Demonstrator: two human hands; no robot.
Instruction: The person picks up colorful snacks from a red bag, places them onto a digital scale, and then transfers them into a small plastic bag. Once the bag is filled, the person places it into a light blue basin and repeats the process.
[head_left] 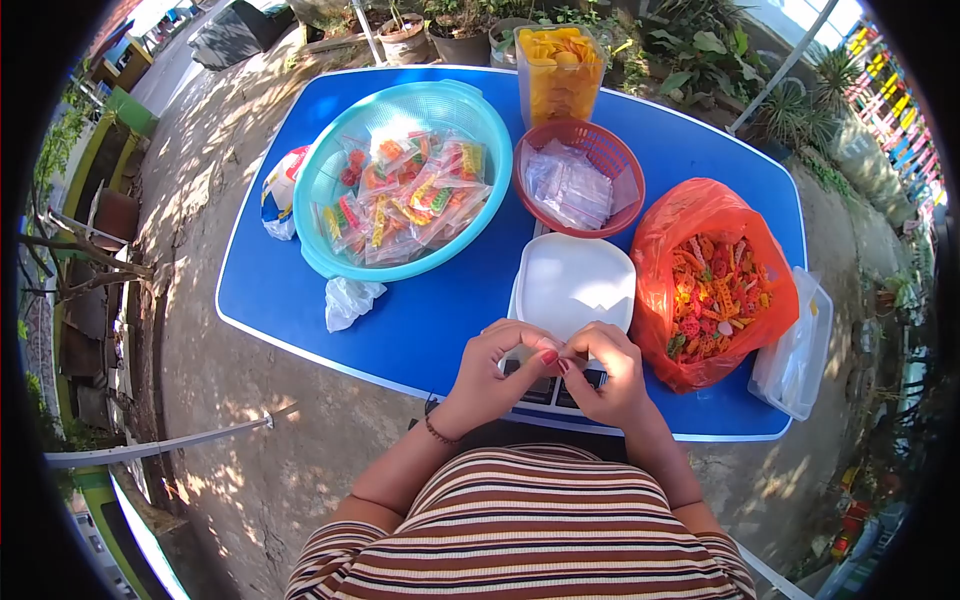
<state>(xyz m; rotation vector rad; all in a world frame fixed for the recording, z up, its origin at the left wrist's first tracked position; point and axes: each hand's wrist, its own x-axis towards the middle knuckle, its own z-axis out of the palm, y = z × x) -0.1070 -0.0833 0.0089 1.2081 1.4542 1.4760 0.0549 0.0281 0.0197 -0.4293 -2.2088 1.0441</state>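
Observation:
My left hand (505,365) and my right hand (607,372) meet in front of my body, thumbs and fingertips pinched together. Whatever lies between the fingertips is too small or see-through to make out. Both hands are over the near side of a kitchen scale (545,395), whose dark panel partly shows below them. On the scale lies a white square tray (577,285), just beyond my fingers. Right of my right hand stands an orange plastic bag (660,250), open at the top, full of colourful dry snack pieces (720,295).
A turquoise basin (325,250) holds several filled clear packets (430,195). Flat plastic bags (570,185) lie in a red basket (622,160). Behind it stands a tub of yellow chips (560,75). A clear container (795,350) sits at the blue table's (400,340) right edge; a crumpled bag (350,302) lies left.

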